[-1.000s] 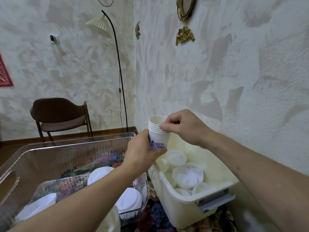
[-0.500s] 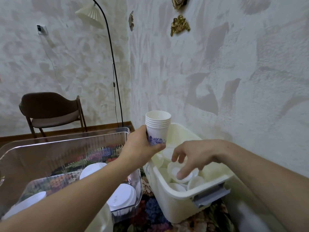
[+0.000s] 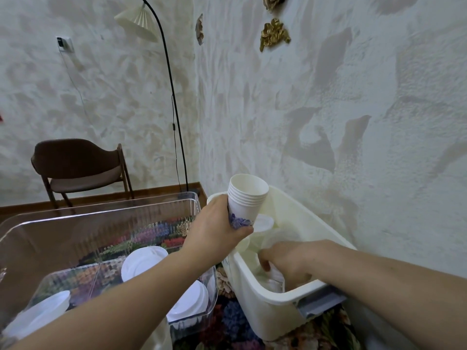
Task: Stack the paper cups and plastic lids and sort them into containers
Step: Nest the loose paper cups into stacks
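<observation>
here, left hand [image 3: 214,233] grips cup stack [image 3: 246,200], right hand [image 3: 285,263] curled on bin cup [image 3: 275,276]

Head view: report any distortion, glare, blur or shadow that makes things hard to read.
Head view: wide-angle bending bows the floor lamp pole and the walls; soft, even light, no hard shadows; the clear bin walls catch pale reflections; the right hand inside the white bin is slightly smeared, so what it touches is unclear; the cup stack in the left hand reads sharply.
</observation>
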